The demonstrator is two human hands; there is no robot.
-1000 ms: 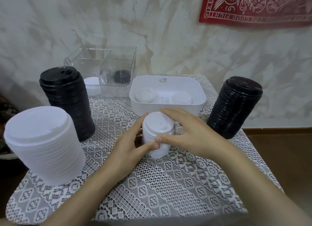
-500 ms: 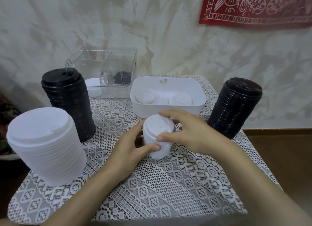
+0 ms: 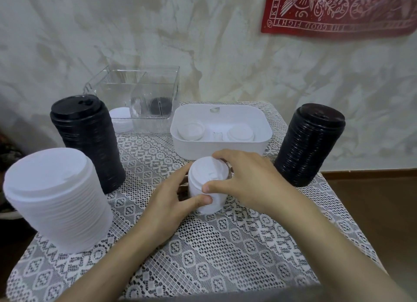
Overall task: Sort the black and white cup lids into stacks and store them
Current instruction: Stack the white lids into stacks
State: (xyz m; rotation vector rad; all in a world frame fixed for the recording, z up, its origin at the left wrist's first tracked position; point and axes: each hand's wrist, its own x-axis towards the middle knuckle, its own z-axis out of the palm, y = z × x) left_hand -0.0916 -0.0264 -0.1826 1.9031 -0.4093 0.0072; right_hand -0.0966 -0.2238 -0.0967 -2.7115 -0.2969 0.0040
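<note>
Stack check: small white lid stack [image 3: 206,177] stands upright at mid-surface, long axis vertical, just in front of the white bin [image 3: 187,143]. Left hand [image 3: 167,202] grips its left side and right hand [image 3: 248,182] its right. Bin lies straight beyond, equally near both hands.

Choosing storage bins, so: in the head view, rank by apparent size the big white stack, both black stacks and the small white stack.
1. Big white stack, nearest the camera, so unsure.
2. Left black stack and right black stack, which look alike.
3. Small white stack.
</note>
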